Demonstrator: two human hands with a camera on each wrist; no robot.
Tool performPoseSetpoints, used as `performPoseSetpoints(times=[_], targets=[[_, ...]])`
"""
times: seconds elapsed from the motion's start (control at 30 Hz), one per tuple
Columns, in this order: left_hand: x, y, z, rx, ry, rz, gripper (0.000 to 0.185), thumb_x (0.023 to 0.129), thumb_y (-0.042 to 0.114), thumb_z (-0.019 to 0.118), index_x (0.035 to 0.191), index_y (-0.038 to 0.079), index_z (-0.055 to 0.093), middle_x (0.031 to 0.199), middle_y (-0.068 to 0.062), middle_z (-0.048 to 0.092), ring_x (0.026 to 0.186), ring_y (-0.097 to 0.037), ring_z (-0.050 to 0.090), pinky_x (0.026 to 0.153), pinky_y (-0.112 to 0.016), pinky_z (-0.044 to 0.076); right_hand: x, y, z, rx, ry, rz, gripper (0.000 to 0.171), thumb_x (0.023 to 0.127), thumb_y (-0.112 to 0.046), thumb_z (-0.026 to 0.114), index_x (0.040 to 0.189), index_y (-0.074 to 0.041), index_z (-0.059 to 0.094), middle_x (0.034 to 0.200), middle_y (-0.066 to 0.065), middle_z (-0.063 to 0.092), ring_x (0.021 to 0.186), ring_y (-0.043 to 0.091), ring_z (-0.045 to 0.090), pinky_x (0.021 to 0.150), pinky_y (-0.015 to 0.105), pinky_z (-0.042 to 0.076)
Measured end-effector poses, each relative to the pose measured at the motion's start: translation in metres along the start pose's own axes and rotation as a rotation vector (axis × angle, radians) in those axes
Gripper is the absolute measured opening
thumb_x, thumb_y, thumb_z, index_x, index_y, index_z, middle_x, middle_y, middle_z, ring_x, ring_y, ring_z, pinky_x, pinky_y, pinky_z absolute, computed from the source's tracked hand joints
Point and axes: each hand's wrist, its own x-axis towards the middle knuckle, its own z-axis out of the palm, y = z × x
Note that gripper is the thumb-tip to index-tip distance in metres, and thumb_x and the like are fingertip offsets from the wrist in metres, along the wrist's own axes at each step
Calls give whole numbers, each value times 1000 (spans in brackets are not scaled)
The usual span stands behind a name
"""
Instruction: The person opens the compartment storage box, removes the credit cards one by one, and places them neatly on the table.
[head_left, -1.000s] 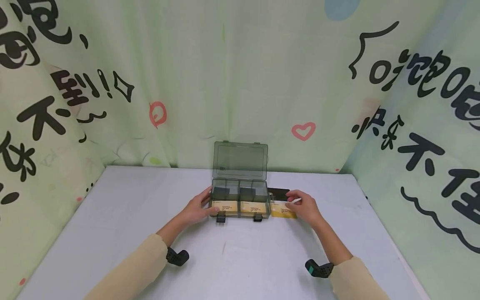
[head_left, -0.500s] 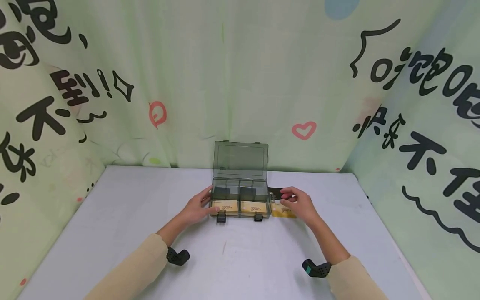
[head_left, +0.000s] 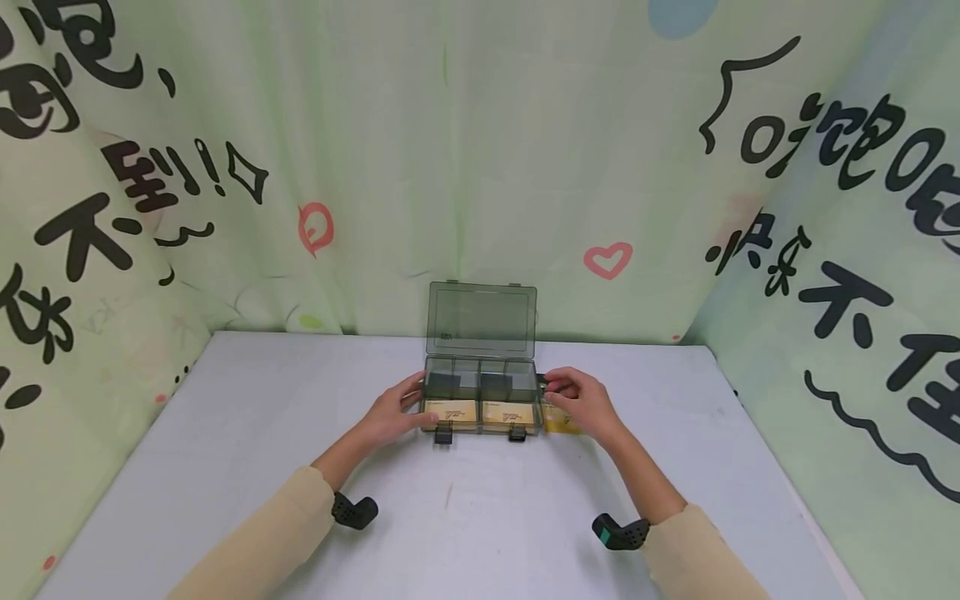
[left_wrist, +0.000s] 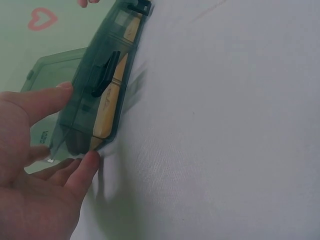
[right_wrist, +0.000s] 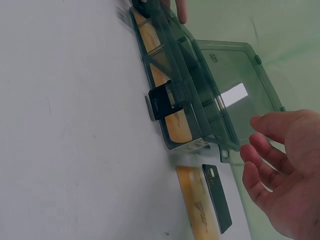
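Note:
A smoky green see-through box (head_left: 480,390) stands mid-table with its lid (head_left: 482,321) upright. Tan cards (head_left: 450,412) lie in its front compartments and dark items in the back ones. My left hand (head_left: 393,414) holds the box's left end; in the left wrist view the thumb (left_wrist: 47,100) lies on the box (left_wrist: 100,85) wall and a fingertip (left_wrist: 89,162) touches the bottom corner. My right hand (head_left: 577,402) hovers by the right end with loosely bent fingers (right_wrist: 260,170), holding nothing. Under it on the table lie a yellow card (right_wrist: 197,212) and a black card (right_wrist: 218,197).
Two black latches (head_left: 442,433) hang off the box's front edge. The pale grey table (head_left: 262,433) is walled on three sides by a green printed cloth (head_left: 225,167). Black wrist mounts (head_left: 352,510) sit on both sleeves.
My right hand has slid left from over the loose cards to the box's right end, now covering most of the black card. The left hand and box have stayed put.

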Motion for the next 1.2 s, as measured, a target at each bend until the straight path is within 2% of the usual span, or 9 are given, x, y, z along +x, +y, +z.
performPoseSetpoints(times=[0.3,0.63,0.83,1.2], targets=[[0,0,-1,4,-6,16,86,84,22,76,154,21,26,156,-10,34,144,-31,34,111,-53,38,3,-7,11,1,-20,-12,34,89,-10,68,122,-1,62,104,13,67,87,20,60,73,21,51],[0,1,-2,30,-4,6,91,84,25,76,156,20,20,158,-11,32,144,-32,34,113,-54,35,2,-14,21,24,-46,-38,34,90,-10,67,123,-2,61,105,13,66,89,21,63,74,25,53],[-2,3,-3,30,-24,25,88,86,22,74,156,20,21,158,-11,31,144,-32,34,114,-53,34,3,-19,24,24,-51,-51,34,90,-11,67,122,-3,62,105,12,67,88,18,62,75,28,53],[2,1,-2,44,-34,32,87,86,24,74,156,19,21,159,-11,28,144,-33,34,115,-53,34,5,-25,32,33,-63,-76,34,88,-11,69,121,-3,63,105,12,67,90,23,65,73,27,54]])
